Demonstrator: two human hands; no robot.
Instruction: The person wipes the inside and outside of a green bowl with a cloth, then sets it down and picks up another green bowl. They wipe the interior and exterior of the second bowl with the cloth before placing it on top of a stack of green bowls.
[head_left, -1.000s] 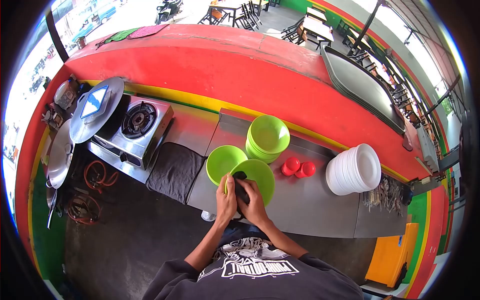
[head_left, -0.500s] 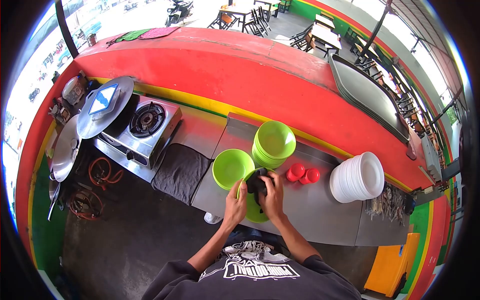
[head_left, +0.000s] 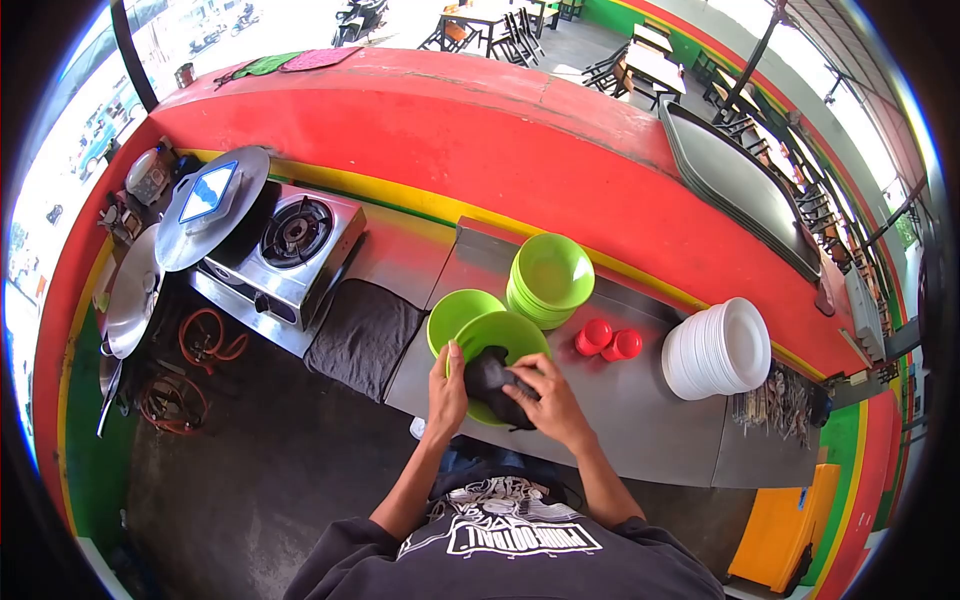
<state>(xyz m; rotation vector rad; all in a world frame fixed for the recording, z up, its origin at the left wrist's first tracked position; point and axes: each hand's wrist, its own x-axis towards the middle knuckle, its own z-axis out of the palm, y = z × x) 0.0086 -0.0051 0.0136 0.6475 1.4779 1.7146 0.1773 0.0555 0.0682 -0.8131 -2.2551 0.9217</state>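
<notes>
My left hand [head_left: 447, 395] grips the left rim of a lime-green bowl [head_left: 512, 336], which is tilted with its inside facing me. In my right hand [head_left: 548, 402] is a dark cloth [head_left: 488, 374], bunched against the inside of that bowl and hanging over its lower edge. Partly hidden behind the held bowl, another green bowl [head_left: 458, 310] sits on the steel counter. A stack of green bowls [head_left: 550, 280] stands just beyond, close to the wall.
Two red cups [head_left: 608, 341] and a tall stack of white plates [head_left: 715, 350] stand to the right, with cutlery [head_left: 775, 410] beyond. On the left lie a folded dark cloth [head_left: 365, 335] and a gas stove [head_left: 300, 235]. A red wall [head_left: 420, 130] borders the counter's far side.
The held bowl has come up and turned so that more of its inside shows, now overlapping the bowl behind. My right hand has shifted slightly right and down with the cloth.
</notes>
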